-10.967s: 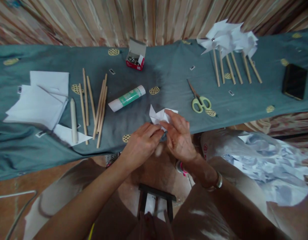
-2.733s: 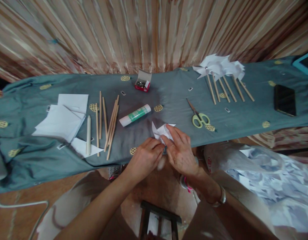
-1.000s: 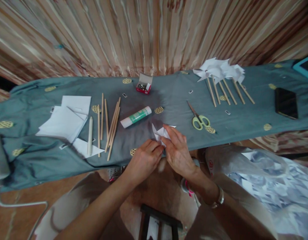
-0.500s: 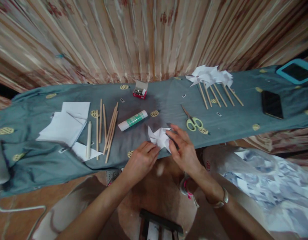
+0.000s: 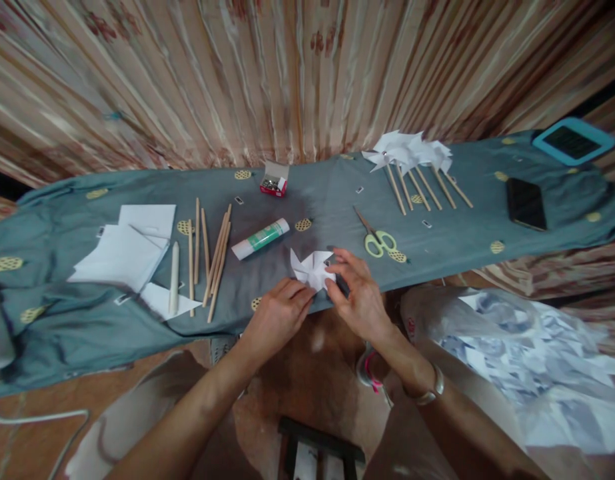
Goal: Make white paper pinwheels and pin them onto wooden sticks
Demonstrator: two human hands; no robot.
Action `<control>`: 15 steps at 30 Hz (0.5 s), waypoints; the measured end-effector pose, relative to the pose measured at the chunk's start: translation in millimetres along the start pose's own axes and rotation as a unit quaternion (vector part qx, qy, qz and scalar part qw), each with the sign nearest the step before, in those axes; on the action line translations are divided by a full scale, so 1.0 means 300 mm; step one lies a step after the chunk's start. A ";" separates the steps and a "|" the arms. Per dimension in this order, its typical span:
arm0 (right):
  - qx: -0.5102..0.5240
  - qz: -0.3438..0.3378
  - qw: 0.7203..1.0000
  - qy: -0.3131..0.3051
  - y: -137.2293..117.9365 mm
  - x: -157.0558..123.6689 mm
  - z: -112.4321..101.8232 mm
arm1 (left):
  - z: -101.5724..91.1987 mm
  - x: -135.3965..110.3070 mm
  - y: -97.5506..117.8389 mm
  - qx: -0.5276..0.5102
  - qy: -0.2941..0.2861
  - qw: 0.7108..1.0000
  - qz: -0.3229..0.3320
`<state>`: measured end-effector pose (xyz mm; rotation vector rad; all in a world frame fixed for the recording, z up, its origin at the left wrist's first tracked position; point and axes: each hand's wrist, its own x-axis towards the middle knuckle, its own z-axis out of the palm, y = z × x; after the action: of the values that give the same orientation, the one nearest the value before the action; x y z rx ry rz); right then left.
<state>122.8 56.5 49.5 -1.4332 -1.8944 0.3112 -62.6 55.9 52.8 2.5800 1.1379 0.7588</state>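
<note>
A white paper pinwheel (image 5: 314,268) with folded blades lies at the front edge of the cloth-covered table, between my hands. My left hand (image 5: 280,310) has its fingers closed on the lower left edge of the paper. On its right side, the thumb and fingertips of my right hand (image 5: 360,293) grip the pinwheel, fingers curved. To the upper left of it lies a glue stick (image 5: 261,239) with a green label. Scissors (image 5: 376,240) with light green handles rest to the upper right. Farther back stands an open red box (image 5: 274,186) of small metal pins.
Several wooden sticks (image 5: 218,260), a white candle-like stick (image 5: 174,279) and white paper sheets (image 5: 124,250) lie to the left. Several pinwheels on sticks (image 5: 410,155), a black phone (image 5: 526,203) and a blue-framed device (image 5: 573,141) are at right. A bag of paper pieces (image 5: 537,360) stands below.
The whole view has shifted slightly, with table items appearing a little farther left. Both hands stay at the pinwheel, and my right fingers have moved slightly on its right side.
</note>
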 end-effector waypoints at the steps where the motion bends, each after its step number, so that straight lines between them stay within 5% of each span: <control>1: -0.002 -0.002 1.000 -0.002 -0.003 -0.001 0.000 | 0.001 0.001 0.000 0.000 -0.001 1.000 -0.002; 15: 0.034 0.004 0.999 -0.039 0.008 -0.027 0.012 | 0.005 0.003 0.002 -0.004 0.007 1.000 0.000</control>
<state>123.1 50.8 42.4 -1.4013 -1.9221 0.4357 -60.9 56.3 52.1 2.5716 1.1372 0.7803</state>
